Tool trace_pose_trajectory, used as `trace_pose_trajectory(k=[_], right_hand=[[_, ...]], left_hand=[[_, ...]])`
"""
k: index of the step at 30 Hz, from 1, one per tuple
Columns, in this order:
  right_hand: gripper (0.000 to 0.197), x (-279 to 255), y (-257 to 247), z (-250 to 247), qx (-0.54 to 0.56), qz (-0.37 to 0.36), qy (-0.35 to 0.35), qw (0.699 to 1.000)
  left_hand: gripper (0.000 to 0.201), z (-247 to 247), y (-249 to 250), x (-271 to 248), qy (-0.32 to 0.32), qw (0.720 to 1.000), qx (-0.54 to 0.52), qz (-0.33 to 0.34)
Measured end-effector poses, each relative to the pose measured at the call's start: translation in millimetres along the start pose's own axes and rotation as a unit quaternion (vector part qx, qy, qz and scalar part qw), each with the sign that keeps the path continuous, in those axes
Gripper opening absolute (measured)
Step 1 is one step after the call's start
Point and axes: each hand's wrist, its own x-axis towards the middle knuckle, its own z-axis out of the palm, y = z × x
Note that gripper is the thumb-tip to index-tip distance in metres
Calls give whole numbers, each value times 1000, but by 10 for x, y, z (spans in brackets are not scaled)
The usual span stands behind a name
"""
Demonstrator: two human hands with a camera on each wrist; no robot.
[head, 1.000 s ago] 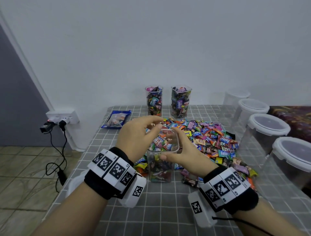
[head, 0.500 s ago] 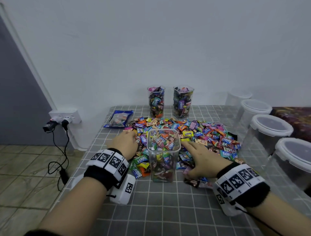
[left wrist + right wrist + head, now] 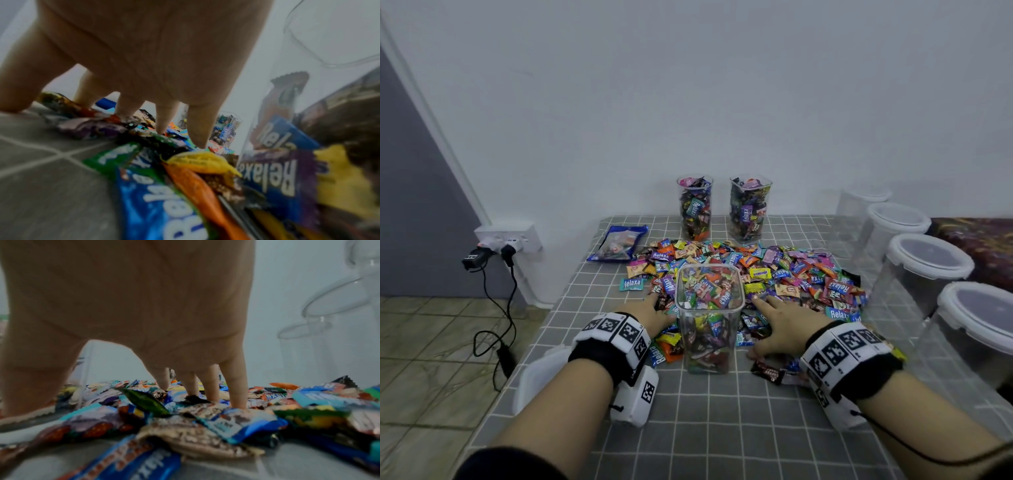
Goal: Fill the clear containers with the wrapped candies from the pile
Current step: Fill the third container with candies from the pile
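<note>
On a grey checked tablecloth, the left hand and right hand rest spread, fingers extended, on the candy pile flanking a clear container.

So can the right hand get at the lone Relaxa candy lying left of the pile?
Probably not directly: the right hand lies right of the open container, which stands between it and the lone Relaxa candy. The left hand is nearer.

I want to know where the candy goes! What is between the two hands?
In the head view, the clear container stands between the left hand and the right hand, holding wrapped candies and open on top, amid the candy pile.
</note>
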Motion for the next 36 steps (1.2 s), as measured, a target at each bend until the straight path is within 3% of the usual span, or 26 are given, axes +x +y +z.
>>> trace_pose_trajectory(k=[5,8,21,25,36], right_hand=[[102,-44,-49,-1,-21,-10,-11,1000],[89,-67,-96,-1,-51,-17,6,999],[30,23,-116,-50,-51,-4,71,996],[23,33,-115,-70,-41,15,86,995],[25,-6,-94,-56,11,11,180,984]], left_hand=[[61,2,0,-50,-13,999,32,21],[63,-3,14,-78,-11,998,56,32],[32,-94,67,-95,35,995,92,25],[23,-70,43,-71,71,994,86,14],[22,-53,31,-112,137,989,50,10]])
